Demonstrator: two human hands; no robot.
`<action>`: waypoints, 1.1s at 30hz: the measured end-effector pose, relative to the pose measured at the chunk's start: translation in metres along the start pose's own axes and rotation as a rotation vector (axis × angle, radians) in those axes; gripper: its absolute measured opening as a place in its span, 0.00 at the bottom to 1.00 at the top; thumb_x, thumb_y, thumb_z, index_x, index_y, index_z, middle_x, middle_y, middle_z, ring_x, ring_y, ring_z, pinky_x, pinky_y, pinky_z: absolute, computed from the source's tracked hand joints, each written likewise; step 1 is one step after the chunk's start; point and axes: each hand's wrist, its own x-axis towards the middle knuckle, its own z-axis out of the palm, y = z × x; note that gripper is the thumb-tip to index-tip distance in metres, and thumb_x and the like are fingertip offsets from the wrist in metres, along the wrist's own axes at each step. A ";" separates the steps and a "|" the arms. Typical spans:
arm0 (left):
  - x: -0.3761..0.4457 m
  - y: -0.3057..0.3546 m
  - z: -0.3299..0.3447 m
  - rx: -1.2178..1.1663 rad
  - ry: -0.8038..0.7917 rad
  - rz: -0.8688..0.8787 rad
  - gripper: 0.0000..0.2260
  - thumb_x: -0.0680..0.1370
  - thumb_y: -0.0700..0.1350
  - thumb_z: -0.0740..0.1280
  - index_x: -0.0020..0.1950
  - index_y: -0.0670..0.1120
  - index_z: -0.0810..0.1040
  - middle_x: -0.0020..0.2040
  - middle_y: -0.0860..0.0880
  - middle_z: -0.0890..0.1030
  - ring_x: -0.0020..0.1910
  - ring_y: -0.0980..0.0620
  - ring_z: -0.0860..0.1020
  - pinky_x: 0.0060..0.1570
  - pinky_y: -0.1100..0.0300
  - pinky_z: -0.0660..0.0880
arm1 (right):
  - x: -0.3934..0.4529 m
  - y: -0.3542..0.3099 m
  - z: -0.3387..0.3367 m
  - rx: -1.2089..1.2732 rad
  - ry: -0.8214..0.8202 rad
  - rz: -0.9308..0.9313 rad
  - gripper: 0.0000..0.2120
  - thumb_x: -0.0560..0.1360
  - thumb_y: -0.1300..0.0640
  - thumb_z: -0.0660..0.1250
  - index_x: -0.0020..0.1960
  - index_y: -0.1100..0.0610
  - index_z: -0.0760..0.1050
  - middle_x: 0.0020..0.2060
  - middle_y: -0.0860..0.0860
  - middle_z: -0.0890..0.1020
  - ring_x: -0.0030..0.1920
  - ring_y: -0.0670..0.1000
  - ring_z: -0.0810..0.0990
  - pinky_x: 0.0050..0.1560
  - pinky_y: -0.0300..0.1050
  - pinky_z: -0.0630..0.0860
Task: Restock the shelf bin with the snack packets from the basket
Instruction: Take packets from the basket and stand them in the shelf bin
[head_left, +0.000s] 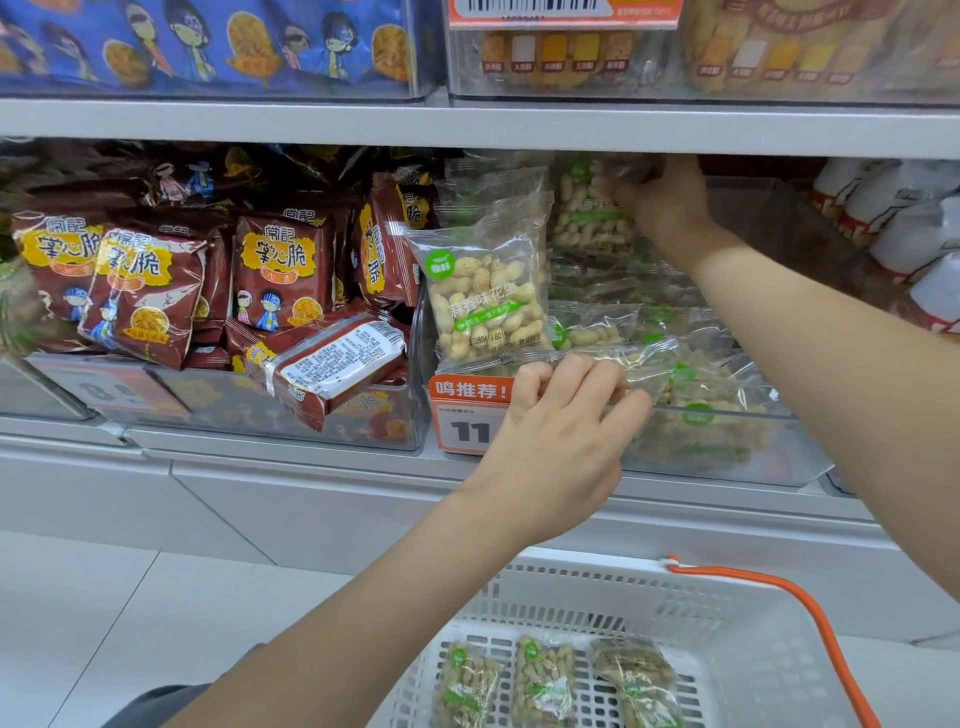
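Risk first: upright peanut packet (485, 299) at the bin's front leans outward and could tip over the clear bin (727, 457) lip if the left hand (563, 431) drags its neighbour. Left hand pinches a clear packet at the bin's front edge; right hand (662, 200) grips another deep at the back, under the shelf above (crowding there could crumple packets). Packets are clear film, green labels, shelled-in peanuts showing, loosely heaped. Three more lie in the white basket (753, 665) below.
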 end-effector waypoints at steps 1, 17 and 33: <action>0.000 0.000 0.000 0.003 0.000 0.000 0.12 0.65 0.43 0.69 0.48 0.48 0.76 0.49 0.49 0.76 0.51 0.47 0.69 0.47 0.54 0.59 | 0.002 0.002 0.000 0.001 0.002 -0.006 0.18 0.66 0.53 0.78 0.50 0.53 0.73 0.46 0.49 0.80 0.55 0.50 0.80 0.62 0.46 0.75; -0.001 0.000 0.002 0.026 -0.014 0.000 0.13 0.65 0.43 0.69 0.48 0.48 0.76 0.50 0.49 0.76 0.51 0.47 0.68 0.47 0.53 0.59 | -0.007 0.005 0.000 -0.137 0.020 -0.128 0.21 0.70 0.53 0.75 0.59 0.58 0.72 0.47 0.44 0.75 0.48 0.41 0.74 0.51 0.30 0.72; -0.036 0.008 -0.010 -0.141 -0.136 0.060 0.11 0.71 0.44 0.64 0.52 0.45 0.72 0.51 0.46 0.74 0.50 0.46 0.66 0.45 0.54 0.62 | -0.157 -0.015 -0.092 -0.167 -0.151 -0.212 0.31 0.65 0.49 0.78 0.62 0.53 0.68 0.48 0.52 0.76 0.48 0.52 0.77 0.52 0.45 0.78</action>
